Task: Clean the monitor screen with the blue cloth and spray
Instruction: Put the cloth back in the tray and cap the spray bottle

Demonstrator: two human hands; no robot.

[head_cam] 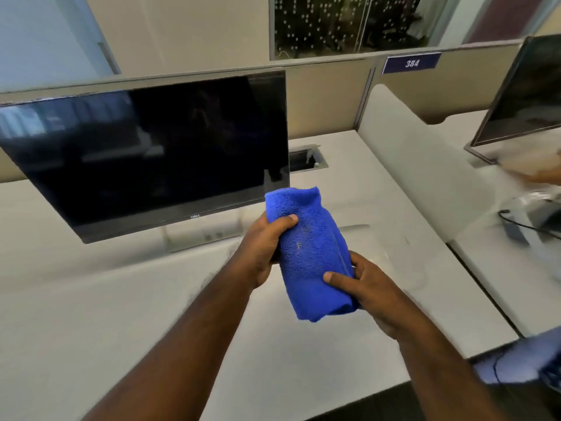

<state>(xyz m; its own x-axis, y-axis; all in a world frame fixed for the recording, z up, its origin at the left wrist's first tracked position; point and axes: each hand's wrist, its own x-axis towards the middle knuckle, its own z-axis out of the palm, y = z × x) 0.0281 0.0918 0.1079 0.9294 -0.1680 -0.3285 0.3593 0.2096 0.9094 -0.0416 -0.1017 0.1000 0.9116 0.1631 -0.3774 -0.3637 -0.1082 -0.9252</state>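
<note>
A folded blue cloth [309, 253] is held up in front of me over the white desk [91, 299]. My left hand [264, 247] grips its upper left side, thumb on the front. My right hand [364, 284] grips its lower right edge, thumb across the front. The dark, switched-off monitor [145, 153] stands on its stand to the left and behind the cloth, its lower right corner just beyond the cloth's top. No spray bottle shows in view.
A cable opening [306, 159] sits in the desk behind the monitor's right edge. A white divider [425, 165] separates this desk from the right one, where a second monitor [528, 95] and blurred items stand. Partition walls run behind.
</note>
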